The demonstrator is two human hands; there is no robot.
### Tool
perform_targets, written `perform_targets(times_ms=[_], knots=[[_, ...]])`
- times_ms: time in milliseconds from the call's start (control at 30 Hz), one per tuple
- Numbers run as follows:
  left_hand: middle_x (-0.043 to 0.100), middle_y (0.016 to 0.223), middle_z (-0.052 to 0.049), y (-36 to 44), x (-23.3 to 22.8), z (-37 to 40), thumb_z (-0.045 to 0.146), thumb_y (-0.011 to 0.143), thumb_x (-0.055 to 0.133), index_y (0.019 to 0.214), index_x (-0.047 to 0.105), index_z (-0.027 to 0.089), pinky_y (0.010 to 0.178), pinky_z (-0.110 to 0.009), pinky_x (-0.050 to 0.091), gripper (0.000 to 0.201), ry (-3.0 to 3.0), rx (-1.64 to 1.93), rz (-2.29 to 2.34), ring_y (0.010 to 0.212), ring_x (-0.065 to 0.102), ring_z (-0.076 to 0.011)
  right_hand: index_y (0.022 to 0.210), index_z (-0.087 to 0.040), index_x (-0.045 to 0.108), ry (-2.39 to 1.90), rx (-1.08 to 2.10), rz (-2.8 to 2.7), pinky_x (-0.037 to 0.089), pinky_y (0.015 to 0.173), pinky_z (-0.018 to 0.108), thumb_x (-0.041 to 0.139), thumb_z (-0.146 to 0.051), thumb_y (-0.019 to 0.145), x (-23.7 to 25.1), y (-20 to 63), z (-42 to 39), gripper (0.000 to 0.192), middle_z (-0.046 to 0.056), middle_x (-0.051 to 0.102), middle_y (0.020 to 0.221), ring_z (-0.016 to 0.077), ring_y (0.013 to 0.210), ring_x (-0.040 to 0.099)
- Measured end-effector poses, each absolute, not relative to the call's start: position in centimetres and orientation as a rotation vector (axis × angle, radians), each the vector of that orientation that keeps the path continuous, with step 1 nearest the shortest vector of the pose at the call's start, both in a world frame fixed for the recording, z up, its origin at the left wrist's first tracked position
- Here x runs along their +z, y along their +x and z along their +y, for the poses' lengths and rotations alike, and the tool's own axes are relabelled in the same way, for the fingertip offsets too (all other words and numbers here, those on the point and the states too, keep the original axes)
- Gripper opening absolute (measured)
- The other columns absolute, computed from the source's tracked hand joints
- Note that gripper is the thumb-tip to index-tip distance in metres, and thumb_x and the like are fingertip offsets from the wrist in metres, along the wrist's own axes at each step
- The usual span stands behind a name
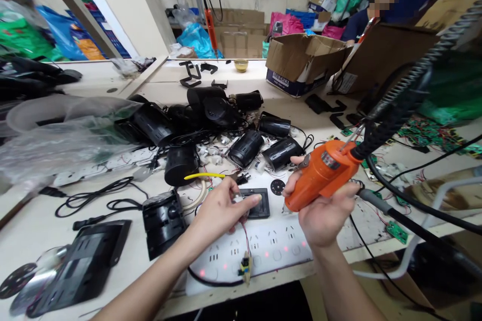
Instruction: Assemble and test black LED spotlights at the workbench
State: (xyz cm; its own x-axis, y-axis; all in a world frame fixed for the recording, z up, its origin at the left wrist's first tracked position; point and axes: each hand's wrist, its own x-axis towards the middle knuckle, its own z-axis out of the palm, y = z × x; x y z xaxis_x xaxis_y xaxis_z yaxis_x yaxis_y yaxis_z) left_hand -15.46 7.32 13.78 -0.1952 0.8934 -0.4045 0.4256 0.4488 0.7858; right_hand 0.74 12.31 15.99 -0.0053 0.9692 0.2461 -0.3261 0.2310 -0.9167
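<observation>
I judge the work to be partway along. At near left, a flat black plastic shell (85,261) lies apart, apparently dealt with. My left hand (222,203) is half curled, its thumb on a black rectangular plastic frame (263,208) at near centre; how firmly it grips (my own knuckles hide it) I cannot tell. Below, thin red wires (246,235) run to a small yellow-and-green circuit board (246,266), so this piece looks unfinished. Farther off, black slotted cylindrical housings (244,148) seem left to do. My right hand (324,215) wraps closed round a bright orange electric screwdriver (316,175). At right, green circuit boards (429,135) lie heaped, probably done.

The pale bench (143,88) carries a clear plastic bag (68,130) at left, a lit white socket strip (267,256) near me, and an open brown cardboard box (301,62) far right. Beyond stands a cream pillar (143,5), then, far right, a person in a dark top (356,25).
</observation>
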Motion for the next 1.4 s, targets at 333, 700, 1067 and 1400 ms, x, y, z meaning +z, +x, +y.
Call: perform_targets(times_ms=[333, 700, 1067, 1400], knots=[[0.063, 0.074, -0.008, -13.8, 14.0, 9.0, 0.057, 0.092, 0.039, 0.066, 0.05, 0.021, 0.066, -0.033, 0.044, 0.046, 1.674, 0.402, 2.178, 0.07, 0.063, -0.0235, 0.089, -0.025, 0.068, -0.741, 1.242, -1.125, 0.036, 0.039, 0.032, 0.04, -0.084, 0.075, 16.2, 0.9, 11.9, 0.067, 0.003, 0.06, 0.056, 0.0203, 0.047, 0.054], [0.065, 0.123, -0.006, -17.4, 15.7, 9.8, 0.013, 0.076, 0.059, 0.122, 0.062, 0.025, 0.1, -0.038, 0.043, 0.047, 2.097, 0.408, 1.437, 0.116, 0.057, -0.0242, 0.091, -0.022, 0.066, -0.778, 1.244, -1.069, 0.034, 0.04, 0.031, 0.042, -0.087, 0.072, 16.1, 1.7, 12.0, 0.072, 0.002, 0.06, 0.056, 0.0183, 0.045, 0.05], [0.064, 0.094, -0.004, -16.7, 15.0, 10.0, 0.004, 0.07, 0.058, 0.1, 0.062, 0.02, 0.074, -0.03, 0.045, 0.035, 2.234, 0.281, 1.414, 0.088, 0.06, -0.0216, 0.091, -0.021, 0.068, -0.763, 1.258, -1.061, 0.034, 0.04, 0.029, 0.045, -0.087, 0.07, 16.1, 1.6, 11.8, 0.072, 0.002, 0.061, 0.055, 0.0176, 0.046, 0.05], [0.055, 0.1, -0.005, -15.2, 14.5, 8.2, 0.02, 0.077, 0.069, 0.1, 0.057, 0.018, 0.07, -0.034, 0.046, 0.026, 2.044, 0.219, 1.823, 0.086, 0.059, -0.0241, 0.091, -0.021, 0.067, -0.778, 1.212, -1.1, 0.034, 0.039, 0.029, 0.04, -0.085, 0.074, 16.1, 1.3, 11.9, 0.071, 0.002, 0.06, 0.054, 0.0182, 0.045, 0.051]])
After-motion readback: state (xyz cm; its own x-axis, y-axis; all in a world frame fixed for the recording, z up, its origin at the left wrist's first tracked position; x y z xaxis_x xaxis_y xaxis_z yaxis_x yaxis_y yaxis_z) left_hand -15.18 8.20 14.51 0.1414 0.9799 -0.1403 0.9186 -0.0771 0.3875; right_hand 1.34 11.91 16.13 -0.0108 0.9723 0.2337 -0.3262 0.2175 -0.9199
